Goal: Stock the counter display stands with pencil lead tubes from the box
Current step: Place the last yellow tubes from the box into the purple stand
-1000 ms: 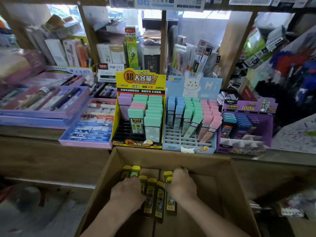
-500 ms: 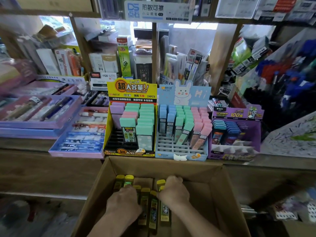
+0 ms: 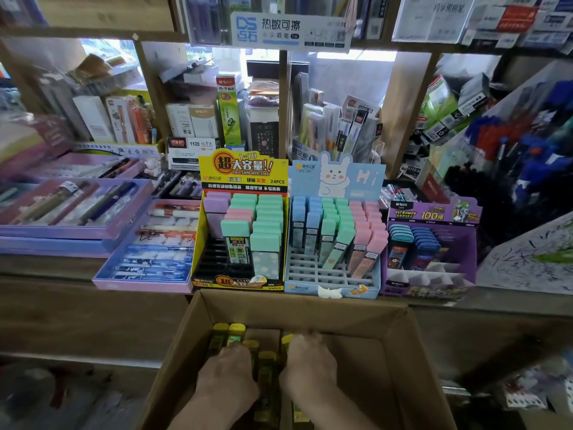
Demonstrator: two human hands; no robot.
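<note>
Head view: a brown cardboard box sits low, just in front of the wooden counter. Dark pencil lead tubes with yellow caps lie in rows on its floor. The left hand and the right hand lie side by side on the tubes, fingers bent down over them. I cannot tell if they grip any. On the counter stand a yellow display stand, a blue bunny display stand and a purple display stand, with tubes in their back rows.

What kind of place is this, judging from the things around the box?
Probably a stationery shop: the yellow display stand and blue display stand hold pencil lead tubes, pen trays lie beside them, packaged pens crowd the shelves behind.
</note>
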